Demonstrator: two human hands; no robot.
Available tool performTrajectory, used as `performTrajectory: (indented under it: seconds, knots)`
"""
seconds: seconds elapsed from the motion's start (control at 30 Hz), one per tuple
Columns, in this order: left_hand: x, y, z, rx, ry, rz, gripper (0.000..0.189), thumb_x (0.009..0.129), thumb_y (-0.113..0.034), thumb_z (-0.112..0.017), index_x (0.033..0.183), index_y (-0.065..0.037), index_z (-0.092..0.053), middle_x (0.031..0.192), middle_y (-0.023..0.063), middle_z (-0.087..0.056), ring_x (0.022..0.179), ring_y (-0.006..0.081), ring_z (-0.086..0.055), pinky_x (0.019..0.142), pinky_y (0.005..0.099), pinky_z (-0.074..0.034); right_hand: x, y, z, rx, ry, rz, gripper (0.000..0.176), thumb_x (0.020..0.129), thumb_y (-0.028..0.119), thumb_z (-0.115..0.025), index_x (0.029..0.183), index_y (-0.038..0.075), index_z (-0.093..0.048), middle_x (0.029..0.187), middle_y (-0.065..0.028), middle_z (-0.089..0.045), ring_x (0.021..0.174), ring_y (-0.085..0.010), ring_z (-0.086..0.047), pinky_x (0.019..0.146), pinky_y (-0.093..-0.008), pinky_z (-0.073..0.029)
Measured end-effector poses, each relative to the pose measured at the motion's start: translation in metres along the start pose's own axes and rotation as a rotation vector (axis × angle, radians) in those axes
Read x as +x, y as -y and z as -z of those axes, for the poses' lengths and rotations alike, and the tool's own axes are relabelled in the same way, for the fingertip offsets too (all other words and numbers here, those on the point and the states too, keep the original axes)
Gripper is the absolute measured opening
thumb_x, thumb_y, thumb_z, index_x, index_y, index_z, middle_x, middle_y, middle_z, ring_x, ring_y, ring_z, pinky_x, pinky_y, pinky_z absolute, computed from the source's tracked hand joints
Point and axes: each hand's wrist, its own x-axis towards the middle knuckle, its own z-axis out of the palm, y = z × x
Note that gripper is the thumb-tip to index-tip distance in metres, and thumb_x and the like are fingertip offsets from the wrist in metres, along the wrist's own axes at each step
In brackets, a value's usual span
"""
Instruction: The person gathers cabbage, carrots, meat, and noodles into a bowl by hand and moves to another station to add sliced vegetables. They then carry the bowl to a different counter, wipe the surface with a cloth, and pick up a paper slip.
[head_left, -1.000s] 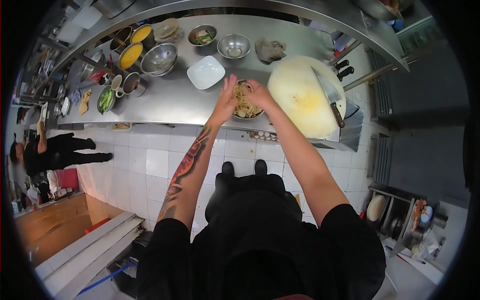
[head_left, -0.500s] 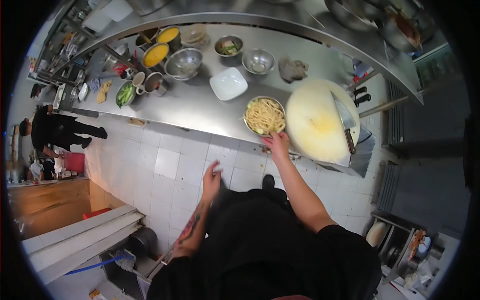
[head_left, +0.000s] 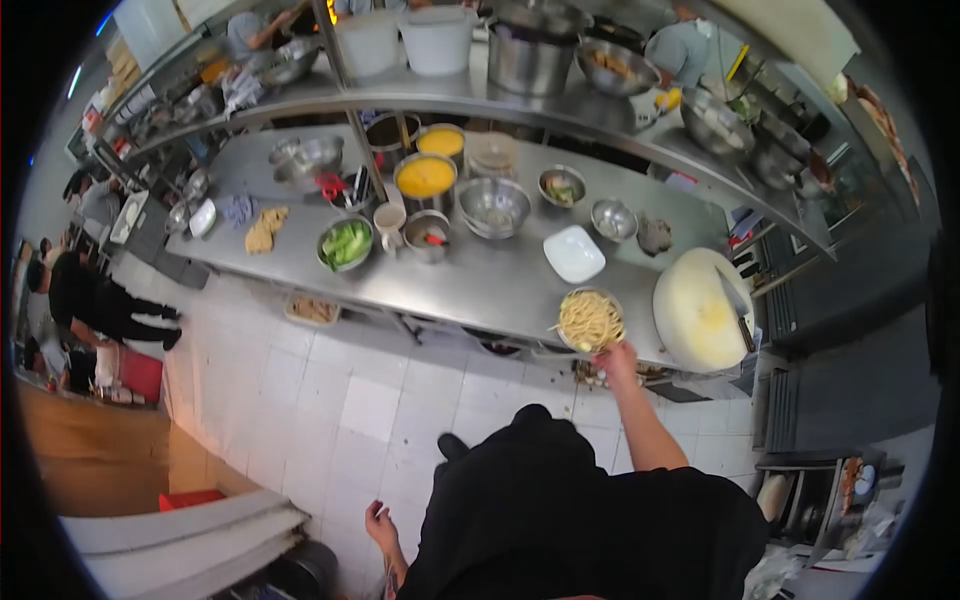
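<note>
Nearest, at seven o'clock of the view, the left hand hangs low beside the body, its fingers loosely curled, half open. The right arm is stretched forward, and the right hand holds the rim of the steel bowl at its five o'clock. The bowl, heaped with pale strands, sits near the counter's front edge. From it, the round board stands at three o'clock, the white dish at twelve.

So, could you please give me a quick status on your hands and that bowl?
Right hand on the noodle bowl, near rim; left hand lowered, empty. Bowl at front edge of counter. White dish beyond, cutting board to its right; neither blocking.
</note>
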Motion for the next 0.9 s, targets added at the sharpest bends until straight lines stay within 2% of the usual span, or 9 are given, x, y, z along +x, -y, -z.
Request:
performTrajectory:
  seconds: [0.13,0.2,0.43,0.57,0.63,0.7,0.83,0.87,0.9]
  knots:
    - [0.088,-0.058,0.022,-0.066,0.024,-0.014,0.035,0.085,0.004,-0.059,0.12,0.004,-0.063,0.109,0.014,-0.07,0.093,0.0201,-0.067,0.078,0.0298,-0.054,-0.01,-0.046,-0.089,0.143,0.05,-0.044,0.024,0.086,0.0,-0.055,0.11,-0.003,-0.05,0.091,-0.0197,-0.068,0.066,-0.0291,-0.07,0.055,-0.038,-0.061]
    - [0.135,-0.077,0.025,-0.063,0.065,-0.185,0.034,0.085,0.004,-0.058,0.119,0.004,-0.064,0.11,0.0136,-0.069,0.091,0.0196,-0.067,0.079,0.0297,-0.054,-0.025,-0.054,-0.131,0.179,0.004,-0.075,0.024,0.087,0.001,-0.055,0.109,-0.002,-0.047,0.093,-0.0211,-0.067,0.068,-0.03,-0.071,0.057,-0.0382,-0.062]
    - [0.199,-0.205,0.007,-0.022,0.201,-0.321,0.037,0.09,0.008,-0.048,0.123,0.001,-0.062,0.122,0.0152,-0.066,0.102,0.024,-0.07,0.086,0.0322,-0.055,-0.067,-0.056,-0.236,-0.057,0.171,-0.024,0.016,0.09,0.004,-0.058,0.103,-0.002,-0.051,0.09,-0.0193,-0.068,0.065,-0.0268,-0.071,0.053,-0.0339,-0.06]
    - [0.226,-0.185,0.005,0.002,0.248,-0.209,0.037,0.088,0.004,-0.051,0.122,-0.001,-0.065,0.119,0.016,-0.068,0.102,0.0251,-0.07,0.085,0.0341,-0.056,-0.106,-0.018,-0.332,-0.216,0.389,-0.045,0.018,0.09,0.003,-0.057,0.107,-0.003,-0.053,0.095,-0.0187,-0.068,0.067,-0.0253,-0.071,0.053,-0.0332,-0.061]
    - [0.232,-0.155,0.022,0.264,0.288,-0.197,0.034,0.087,-0.001,-0.054,0.118,-0.002,-0.068,0.113,0.0169,-0.071,0.102,0.0274,-0.07,0.087,0.0368,-0.055,-0.117,-0.008,-0.396,-0.241,0.565,-0.154,0.022,0.091,0.002,-0.056,0.113,-0.003,-0.054,0.099,-0.017,-0.067,0.072,-0.0252,-0.071,0.056,-0.0338,-0.062]
    - [0.238,-0.123,0.044,0.322,0.262,0.079,0.033,0.084,-0.005,-0.058,0.115,-0.004,-0.071,0.111,0.0173,-0.072,0.102,0.0306,-0.069,0.089,0.0383,-0.054,-0.111,-0.019,-0.462,-0.243,0.689,-0.248,0.023,0.092,0.003,-0.055,0.115,-0.003,-0.054,0.098,-0.0161,-0.067,0.072,-0.0249,-0.071,0.058,-0.0339,-0.062]
    - [0.257,0.044,0.09,0.28,0.005,0.264,0.034,0.086,-0.014,-0.057,0.114,-0.002,-0.071,0.097,0.0154,-0.075,0.092,0.0264,-0.071,0.082,0.0363,-0.056,-0.085,-0.081,-0.606,-0.137,0.893,-0.402,0.021,0.093,0.003,-0.055,0.114,0.0,-0.053,0.096,-0.0148,-0.066,0.072,-0.0248,-0.07,0.059,-0.0349,-0.061]
    - [0.252,0.039,0.098,0.27,-0.008,0.276,0.034,0.086,-0.014,-0.057,0.114,-0.002,-0.071,0.097,0.0154,-0.075,0.092,0.0264,-0.071,0.082,0.0363,-0.056,-0.077,-0.099,-0.639,-0.128,0.915,-0.407,0.02,0.093,0.003,-0.055,0.113,0.001,-0.052,0.095,-0.015,-0.066,0.071,-0.0252,-0.071,0.058,-0.0352,-0.061]
    - [0.24,0.023,0.108,0.188,-0.118,0.489,0.034,0.086,-0.014,-0.057,0.114,-0.002,-0.071,0.092,0.0146,-0.074,0.084,0.0243,-0.071,0.077,0.0359,-0.056,-0.067,-0.117,-0.668,-0.143,0.935,-0.412,0.02,0.093,0.003,-0.055,0.113,0.001,-0.052,0.095,-0.015,-0.066,0.071,-0.0252,-0.071,0.058,-0.0352,-0.061]
